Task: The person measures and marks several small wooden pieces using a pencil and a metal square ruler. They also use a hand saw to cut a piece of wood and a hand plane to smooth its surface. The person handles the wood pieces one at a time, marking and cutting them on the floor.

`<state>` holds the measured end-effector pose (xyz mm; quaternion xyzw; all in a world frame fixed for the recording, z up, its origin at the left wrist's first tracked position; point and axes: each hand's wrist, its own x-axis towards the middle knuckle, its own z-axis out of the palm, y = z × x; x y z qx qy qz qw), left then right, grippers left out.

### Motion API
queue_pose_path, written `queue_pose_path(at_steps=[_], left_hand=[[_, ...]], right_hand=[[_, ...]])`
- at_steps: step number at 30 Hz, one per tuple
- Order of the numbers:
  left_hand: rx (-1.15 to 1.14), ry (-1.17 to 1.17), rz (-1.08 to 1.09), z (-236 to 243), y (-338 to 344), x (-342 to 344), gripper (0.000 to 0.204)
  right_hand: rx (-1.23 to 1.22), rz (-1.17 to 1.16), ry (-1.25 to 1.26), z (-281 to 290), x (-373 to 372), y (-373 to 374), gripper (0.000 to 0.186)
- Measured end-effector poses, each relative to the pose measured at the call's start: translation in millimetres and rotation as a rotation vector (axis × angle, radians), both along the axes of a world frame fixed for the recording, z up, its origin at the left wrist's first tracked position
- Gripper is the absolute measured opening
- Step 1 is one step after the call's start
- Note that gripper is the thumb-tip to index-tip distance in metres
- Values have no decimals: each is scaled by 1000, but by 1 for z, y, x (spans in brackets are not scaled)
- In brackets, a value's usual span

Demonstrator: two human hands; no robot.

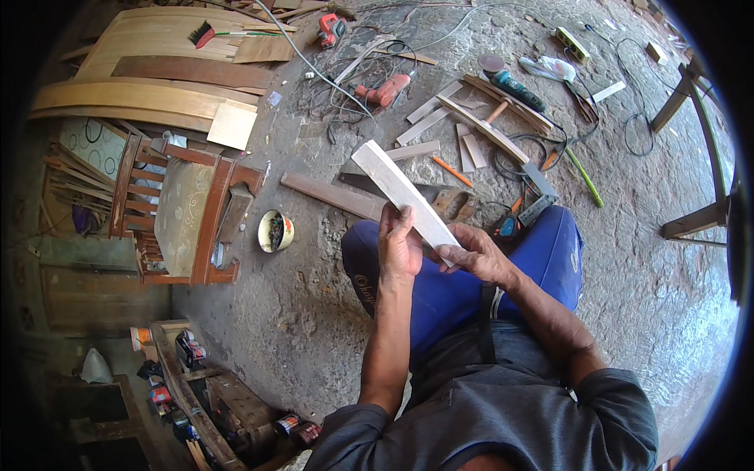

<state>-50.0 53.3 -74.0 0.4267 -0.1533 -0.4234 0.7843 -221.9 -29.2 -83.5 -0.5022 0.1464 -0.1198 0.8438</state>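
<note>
A pale wooden strip (pixel 393 177) is held diagonally above my knees. My left hand (pixel 400 247) grips it at its middle, thumb on top, and my right hand (pixel 475 255) has its fingers wrapped round the lower end. Beneath the strip, on the floor, lie a handsaw with a wooden handle (pixel 454 202) and a darker board (pixel 322 192). An orange pencil-like stick (pixel 452 170) is beside several short pale strips (pixel 463 145). A metal square-like tool (pixel 538 188) and a blue-black tool (pixel 506 226) lie by my right knee.
Power tools (pixel 381 93) and cables are strewn ahead on the concrete floor (pixel 298 330). A wooden chair (pixel 141 188), stacked boards (pixel 157 90) and a small tub (pixel 276 231) are at left. A wooden frame (pixel 691 228) stands right; cans and timber (pixel 188 377) are lower left.
</note>
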Motion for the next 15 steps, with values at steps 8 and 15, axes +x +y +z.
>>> queue_pose_path(at_steps=[8,15], left_hand=[[-38,65,-16,11,-13,6,43],[-179,39,-42,24,-19,23,54]], right_hand=[[11,61,14,-4,-13,-6,40],[41,117,-18,-5,-18,-10,41]])
